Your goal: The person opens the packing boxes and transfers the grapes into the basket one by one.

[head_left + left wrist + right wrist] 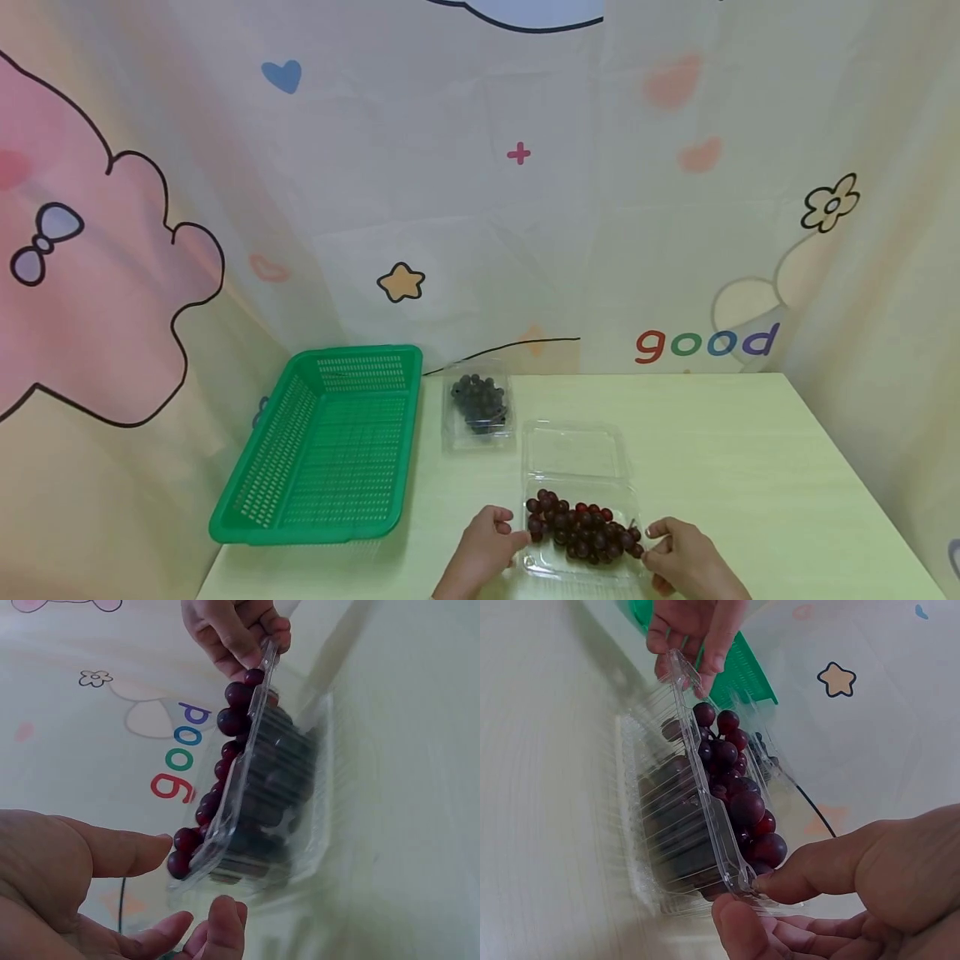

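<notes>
The right hand (686, 554) pinches the right rim of a clear plastic box (555, 573) near on the table (750, 467); the left hand (486, 543), grip wide, straddles its left rim, contact unclear. Round dark-red grapes (592, 533) already lie inside; the clear lid (573, 450) lies on the far side, not yet closed.

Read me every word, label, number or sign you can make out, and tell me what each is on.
"good": multicoloured letters on the backdrop; it shows turned in the left wrist view.
"+": a pink plus sign, also on the backdrop.
I can read no labels, brands or numbers on the front clear container, the rear clear container or the green basket.
</notes>
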The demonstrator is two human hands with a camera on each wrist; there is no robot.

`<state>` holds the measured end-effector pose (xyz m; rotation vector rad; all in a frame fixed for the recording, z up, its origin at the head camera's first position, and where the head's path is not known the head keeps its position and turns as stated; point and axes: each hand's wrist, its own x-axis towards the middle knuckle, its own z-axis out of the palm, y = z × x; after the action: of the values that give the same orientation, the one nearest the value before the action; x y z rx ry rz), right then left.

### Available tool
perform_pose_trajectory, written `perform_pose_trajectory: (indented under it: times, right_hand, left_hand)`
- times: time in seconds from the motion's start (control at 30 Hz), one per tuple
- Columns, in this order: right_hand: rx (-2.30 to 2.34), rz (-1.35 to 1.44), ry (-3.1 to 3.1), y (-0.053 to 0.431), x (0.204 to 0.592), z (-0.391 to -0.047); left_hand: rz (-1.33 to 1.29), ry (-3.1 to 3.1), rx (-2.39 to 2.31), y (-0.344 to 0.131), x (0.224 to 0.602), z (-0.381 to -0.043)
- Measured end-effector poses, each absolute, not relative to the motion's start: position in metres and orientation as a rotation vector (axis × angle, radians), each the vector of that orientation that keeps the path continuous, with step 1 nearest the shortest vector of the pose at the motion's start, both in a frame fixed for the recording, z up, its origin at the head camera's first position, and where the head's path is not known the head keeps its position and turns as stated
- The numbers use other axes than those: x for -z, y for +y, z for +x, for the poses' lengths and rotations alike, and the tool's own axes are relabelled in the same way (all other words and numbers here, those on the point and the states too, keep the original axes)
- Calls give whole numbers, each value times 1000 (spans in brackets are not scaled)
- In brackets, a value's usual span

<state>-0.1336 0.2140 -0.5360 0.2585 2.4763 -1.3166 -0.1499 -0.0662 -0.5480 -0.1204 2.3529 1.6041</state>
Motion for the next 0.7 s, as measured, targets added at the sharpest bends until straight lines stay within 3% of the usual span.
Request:
perform_pose_trajectory:
  times: [0.7]
  right_hand:
    - [1348, 301, 2451, 214, 537, -132]
  left_hand:
    - [277, 2618, -1503, -55, 499, -154]
